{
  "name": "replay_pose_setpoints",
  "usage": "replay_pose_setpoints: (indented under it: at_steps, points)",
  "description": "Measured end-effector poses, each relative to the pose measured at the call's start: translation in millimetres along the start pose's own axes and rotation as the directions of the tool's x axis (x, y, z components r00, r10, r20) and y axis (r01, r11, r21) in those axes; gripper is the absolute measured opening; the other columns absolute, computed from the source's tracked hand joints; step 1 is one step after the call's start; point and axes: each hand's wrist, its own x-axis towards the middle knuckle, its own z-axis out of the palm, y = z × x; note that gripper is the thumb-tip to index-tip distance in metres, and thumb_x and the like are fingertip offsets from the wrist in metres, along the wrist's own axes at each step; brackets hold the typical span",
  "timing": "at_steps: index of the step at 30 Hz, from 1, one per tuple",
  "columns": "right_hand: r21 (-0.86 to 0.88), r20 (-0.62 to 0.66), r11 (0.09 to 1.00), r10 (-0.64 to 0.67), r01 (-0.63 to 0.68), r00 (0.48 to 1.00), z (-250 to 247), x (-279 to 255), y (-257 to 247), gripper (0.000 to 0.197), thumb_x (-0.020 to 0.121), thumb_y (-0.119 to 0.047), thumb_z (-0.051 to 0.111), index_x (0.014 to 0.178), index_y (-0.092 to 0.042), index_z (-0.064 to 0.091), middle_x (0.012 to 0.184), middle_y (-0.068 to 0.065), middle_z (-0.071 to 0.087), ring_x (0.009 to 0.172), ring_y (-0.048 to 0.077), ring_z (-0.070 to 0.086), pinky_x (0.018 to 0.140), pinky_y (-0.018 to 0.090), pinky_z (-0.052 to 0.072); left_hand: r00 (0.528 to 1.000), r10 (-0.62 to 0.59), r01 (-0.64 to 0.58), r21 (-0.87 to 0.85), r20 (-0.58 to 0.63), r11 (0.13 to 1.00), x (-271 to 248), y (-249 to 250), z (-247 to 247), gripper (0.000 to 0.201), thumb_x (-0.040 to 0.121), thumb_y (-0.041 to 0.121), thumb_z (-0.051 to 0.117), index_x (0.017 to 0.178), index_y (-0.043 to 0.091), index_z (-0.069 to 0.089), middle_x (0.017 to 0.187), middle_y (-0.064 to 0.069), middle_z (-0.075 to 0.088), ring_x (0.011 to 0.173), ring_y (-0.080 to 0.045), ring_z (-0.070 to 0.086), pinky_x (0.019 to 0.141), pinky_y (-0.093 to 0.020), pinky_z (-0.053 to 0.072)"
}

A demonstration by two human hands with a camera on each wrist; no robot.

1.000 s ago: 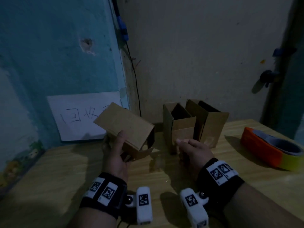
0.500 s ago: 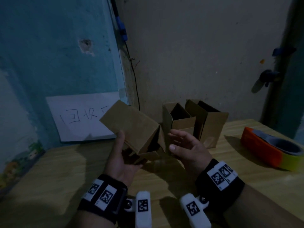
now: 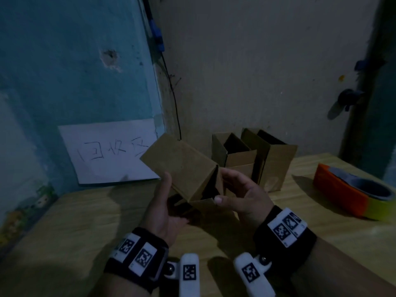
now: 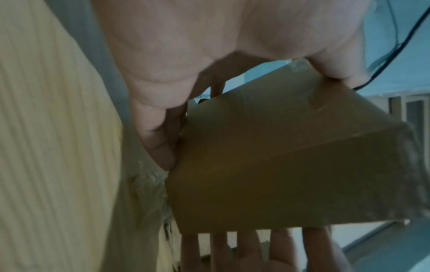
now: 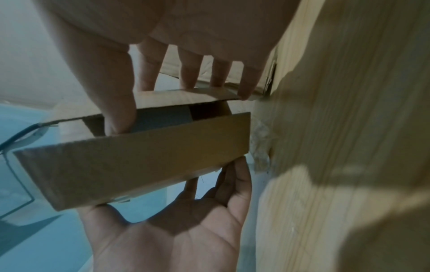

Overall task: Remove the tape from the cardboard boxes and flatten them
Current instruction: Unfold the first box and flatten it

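cardboard box (image 3: 182, 168) | tilted, off table | left hand (image 3: 162, 207) holds | right hand (image 3: 242, 197) at flaps

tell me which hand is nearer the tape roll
Right. The right hand is at the held cardboard box's open end, on the side toward the tape roll; the left hand holds the box farther away.

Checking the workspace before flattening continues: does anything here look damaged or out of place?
Only minor oddities: the blue wall has a chipped hole, and crumpled clear tape lies loose on the table.
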Motion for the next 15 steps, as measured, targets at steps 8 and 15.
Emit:
replay_pose_setpoints:
  at_steps: [8,15]
  points:
    - [0.070,-0.061,0.997,-0.008,0.013,0.998,-2.1,4.0,6.6,0.071,0.053,-0.037,0.097,0.118,-0.040,0.069,0.131,-0.002,0.068,0.127,0.023,0.060,0.105,0.062,0.045,0.998,0.064,-0.065,0.042,0.031,0.997,2.1,-0.9,1.7,0.106,0.056,0.067,0.091,0.146,0.026,0.054,0.135,-0.014,0.070,0.119,-0.036,0.071,0.084,-0.052,0.062]
    - [0.204,-0.119,0.978,0.063,-0.037,0.991,-3.0,3.9,3.6,0.059,0.069,-0.014,0.089,0.122,-0.028,0.065,0.119,-0.002,0.075,0.115,0.025,0.068,0.091,0.055,0.056,0.965,0.248,-0.224,0.221,-0.088,0.949,7.4,-2.8,-0.2,0.056,0.077,0.007,0.086,0.116,0.038,0.060,0.122,0.004,0.065,0.105,-0.023,0.073,0.083,-0.046,0.064]
